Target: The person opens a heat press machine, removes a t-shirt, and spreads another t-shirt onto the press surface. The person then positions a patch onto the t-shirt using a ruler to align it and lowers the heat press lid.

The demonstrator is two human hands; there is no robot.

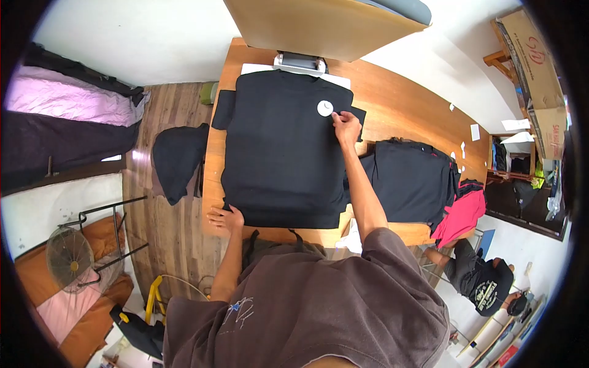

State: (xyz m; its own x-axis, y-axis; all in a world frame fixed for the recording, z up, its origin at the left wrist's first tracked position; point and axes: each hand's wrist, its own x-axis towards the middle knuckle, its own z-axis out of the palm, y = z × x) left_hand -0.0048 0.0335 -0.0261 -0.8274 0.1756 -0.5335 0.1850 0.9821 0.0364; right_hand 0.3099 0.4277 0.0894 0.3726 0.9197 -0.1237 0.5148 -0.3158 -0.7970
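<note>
A black T-shirt point(279, 153) lies spread flat on the wooden bench point(405, 104) in the upper middle of the frame. The right hand point(346, 124) rests on its upper right part, fingertips pinching the edge of a round white patch point(324, 108). The left hand point(226, 218) presses open and flat on the shirt's lower left hem. A stack of dark shirts point(411, 178) lies right of centre.

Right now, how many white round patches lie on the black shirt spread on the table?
1. The white round patch lies on the upper right of the black shirt, at the right hand fingertips. Others may be hidden under cloth.
</note>
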